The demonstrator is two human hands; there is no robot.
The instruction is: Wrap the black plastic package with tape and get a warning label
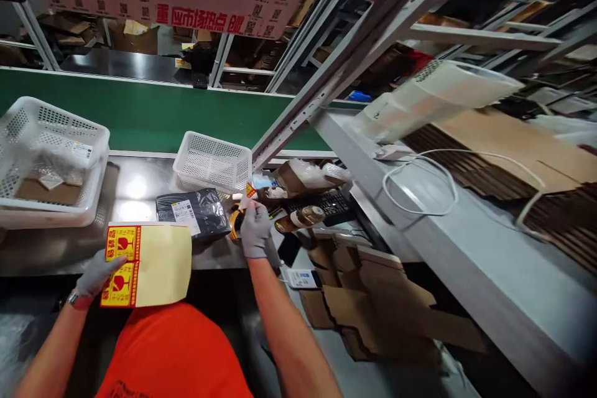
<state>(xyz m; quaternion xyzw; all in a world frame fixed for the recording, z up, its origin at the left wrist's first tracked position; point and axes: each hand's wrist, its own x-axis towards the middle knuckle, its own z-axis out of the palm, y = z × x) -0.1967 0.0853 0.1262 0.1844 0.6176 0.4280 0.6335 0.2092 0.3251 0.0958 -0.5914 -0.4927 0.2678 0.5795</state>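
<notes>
Two stickers [122, 242] are on the envelope [161, 264] gripped by the left hand [96, 275]; right hand [254, 230] pinches a third sticker [250, 190]

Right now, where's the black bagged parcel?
Head view, centre-left on the steel bench: black parcel lies between the small white basket and yellow sheet, beside the right hand.

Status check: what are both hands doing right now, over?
Left hand holds yellow sheet of fragile stickers. Right hand grips sticker roll beside black parcel. White basket just behind.
</notes>
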